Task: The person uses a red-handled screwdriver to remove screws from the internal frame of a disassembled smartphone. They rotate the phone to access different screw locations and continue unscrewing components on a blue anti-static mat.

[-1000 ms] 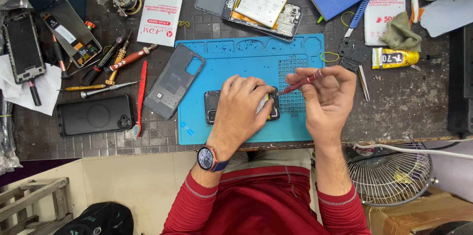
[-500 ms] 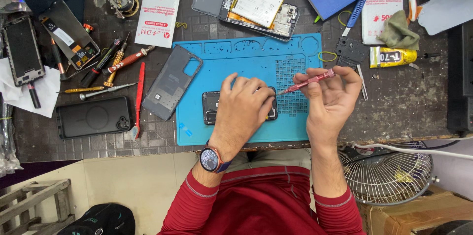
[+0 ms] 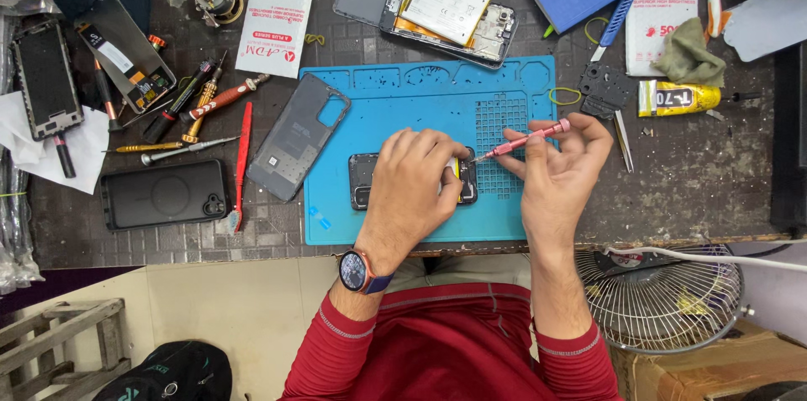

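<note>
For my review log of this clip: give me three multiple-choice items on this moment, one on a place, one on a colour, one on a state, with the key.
1. Where does the phone under the left hand lie?
A. on the blue mat
B. on the fan
C. on the white paper

2. What colour is the handle of the screwdriver in the right hand?
A. green
B. pink-red
C. black

3. How is the grey back cover lying?
A. fitted on the phone
B. held in the left hand
C. loose, partly over the mat's left edge

Key: 1 A, the phone rests on the mat's surface under the hand. 2 B, the handle between the fingers is pink-red. 3 C, the cover lies apart from both hands, across the mat's left edge.
</note>
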